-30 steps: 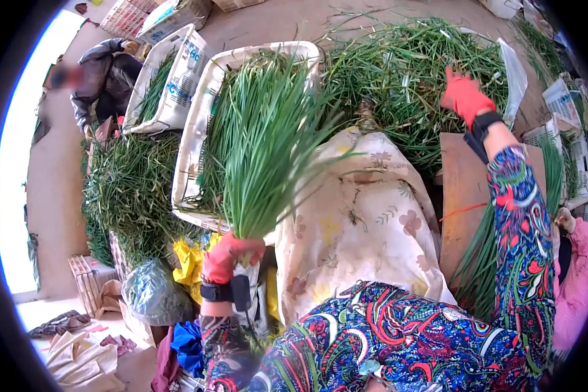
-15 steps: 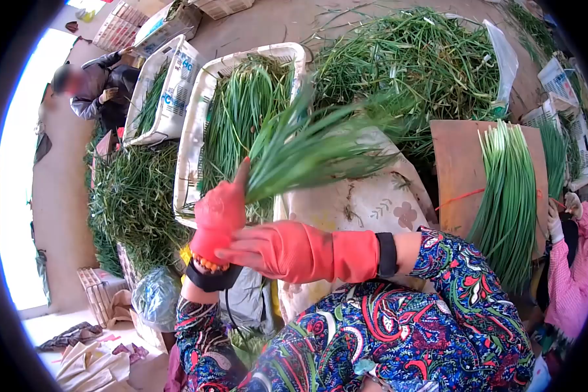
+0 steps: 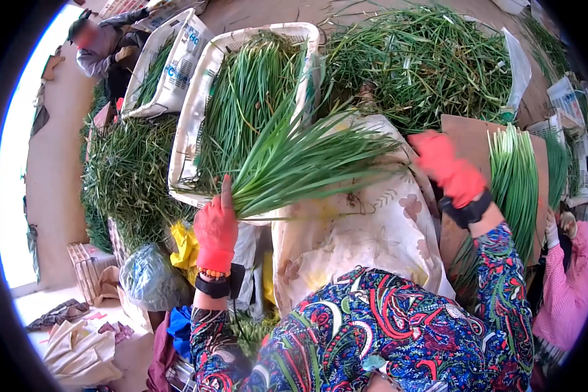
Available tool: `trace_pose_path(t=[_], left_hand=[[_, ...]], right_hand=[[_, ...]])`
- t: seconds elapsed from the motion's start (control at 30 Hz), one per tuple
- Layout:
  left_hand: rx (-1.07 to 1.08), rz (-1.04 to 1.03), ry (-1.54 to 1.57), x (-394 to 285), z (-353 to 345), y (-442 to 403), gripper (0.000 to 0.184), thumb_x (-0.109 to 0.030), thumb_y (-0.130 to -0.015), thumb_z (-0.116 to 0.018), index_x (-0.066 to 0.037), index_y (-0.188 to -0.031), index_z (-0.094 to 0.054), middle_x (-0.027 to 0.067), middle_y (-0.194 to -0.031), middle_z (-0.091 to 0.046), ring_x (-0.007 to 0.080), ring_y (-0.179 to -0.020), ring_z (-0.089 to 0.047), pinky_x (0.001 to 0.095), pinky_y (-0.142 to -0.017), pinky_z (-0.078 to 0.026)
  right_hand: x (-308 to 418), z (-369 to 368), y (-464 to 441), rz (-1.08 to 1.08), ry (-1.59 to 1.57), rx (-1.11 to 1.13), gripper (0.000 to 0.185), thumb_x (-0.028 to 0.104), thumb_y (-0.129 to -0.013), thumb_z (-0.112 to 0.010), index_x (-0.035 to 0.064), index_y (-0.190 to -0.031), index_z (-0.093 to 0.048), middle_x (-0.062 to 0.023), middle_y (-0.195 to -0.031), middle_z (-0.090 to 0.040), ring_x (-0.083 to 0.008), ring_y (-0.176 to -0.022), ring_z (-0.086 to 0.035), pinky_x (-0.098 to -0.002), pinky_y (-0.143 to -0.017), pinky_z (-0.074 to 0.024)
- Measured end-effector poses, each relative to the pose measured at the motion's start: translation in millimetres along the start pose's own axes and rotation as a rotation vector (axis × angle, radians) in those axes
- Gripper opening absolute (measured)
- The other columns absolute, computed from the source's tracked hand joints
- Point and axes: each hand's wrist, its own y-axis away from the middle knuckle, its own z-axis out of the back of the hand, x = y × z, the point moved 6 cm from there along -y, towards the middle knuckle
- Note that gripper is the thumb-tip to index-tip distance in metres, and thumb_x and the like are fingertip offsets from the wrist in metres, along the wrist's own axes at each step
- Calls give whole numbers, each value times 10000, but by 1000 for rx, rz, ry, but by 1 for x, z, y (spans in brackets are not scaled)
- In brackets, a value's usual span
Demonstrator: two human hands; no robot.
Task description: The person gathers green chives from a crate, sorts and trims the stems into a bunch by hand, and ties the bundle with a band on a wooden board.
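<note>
My left hand (image 3: 216, 230), in a red glove, is closed round the base of a bunch of green chives (image 3: 307, 166). The leaves fan out to the right over the front of the white crate and the cloth on my lap. My right hand (image 3: 447, 166), also in a red glove, is off the bunch, beyond its leaf tips near the brown board. Motion smears its fingers, so their pose is unclear. Under the bunch lies a pale flowered cloth (image 3: 346, 242). The white crate (image 3: 179, 140) behind my left hand is filled with more chives (image 3: 251, 98).
A large heap of loose leaves (image 3: 418, 62) lies beyond the cloth, and another heap (image 3: 130, 170) is at left. The brown board (image 3: 460, 150) at right carries a neat pile of chives (image 3: 515, 170). One person (image 3: 104, 49) sits far left; a pink sleeve (image 3: 571, 281) shows at right.
My right hand has left my left wrist and swung far right toward the board. The bunch stays in my left hand, now steadier and lower. The view has shifted slightly.
</note>
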Motion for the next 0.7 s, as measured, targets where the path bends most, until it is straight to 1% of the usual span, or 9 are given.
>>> trace_pose_path(t=[0.03,0.07,0.13,0.2,0.27,0.37,0.5,0.53,0.7], left_hand=[[-26,-18,5,3,-3,1,625,-57,-719,-492,-128,-1317,-327,71,-730,-521,251,-598,-547,370,-526,-456],[-51,-36,8,5,-4,3,611,-56,-718,-492,-125,-1307,-343,71,-731,-519,251,-602,-547,369,-535,-456],[-9,-26,6,7,-1,3,576,-43,-719,-487,-127,-1279,-383,73,-767,-534,248,-642,-550,361,-552,-449],[-60,-47,45,10,3,2,576,-36,-719,-483,-133,-1279,-388,71,-777,-539,245,-658,-550,354,-553,-446],[-113,-38,52,13,8,4,581,-26,-722,-479,-135,-1286,-389,61,-771,-533,238,-661,-543,346,-554,-442],[-146,-22,71,17,15,11,581,-25,-721,-476,-132,-1287,-401,48,-768,-527,231,-653,-535,339,-561,-433],[-221,-35,1,27,27,29,541,-34,-714,-484,-125,-1247,-461,37,-806,-533,207,-685,-534,340,-589,-426],[-289,-42,5,30,29,34,529,-33,-710,-486,-125,-1231,-480,31,-823,-536,196,-700,-537,340,-610,-421],[-337,-111,10,35,37,45,406,-59,-704,-537,-133,-1100,-580,3,-819,-524,177,-719,-530,323,-629,-408]], right_hand=[[-26,1,7,-448,-5,387,372,151,-695,-603,36,-1046,-556,-165,-976,-583,-323,-869,-558,-379,-747,-462],[-37,26,11,-543,26,370,282,214,-681,-584,59,-916,-562,-133,-848,-589,-310,-789,-573,-409,-689,-465],[-38,64,-2,-572,-351,46,334,212,-792,-524,53,-1086,-533,-158,-1019,-569,-279,-963,-542,-338,-828,-431],[-7,100,-31,-392,-484,-131,359,200,-839,-484,62,-1171,-500,-157,-1091,-554,-253,-1020,-523,-302,-865,-412],[23,109,-58,-310,-632,-69,378,188,-872,-452,72,-1233,-454,-140,-1147,-538,-218,-1052,-512,-263,-905,-381],[17,51,-86,-375,-1110,-133,392,207,-879,-480,32,-1228,-453,-73,-1182,-536,-138,-1073,-497,-222,-930,-345],[7,33,-102,-432,-1468,-152,405,243,-870,-500,0,-1194,-484,-87,-1160,-547,-136,-1069,-501,-235,-934,-352],[2,27,-97,-626,-1642,-114,403,281,-870,-491,3,-1161,-514,-100,-1122,-567,-149,-1039,-529,-248,-911,-382],[-34,22,-75,-807,-1652,-133,450,387,-853,-452,88,-1183,-515,-55,-1109,-572,-99,-933,-564,-191,-786,-408]])
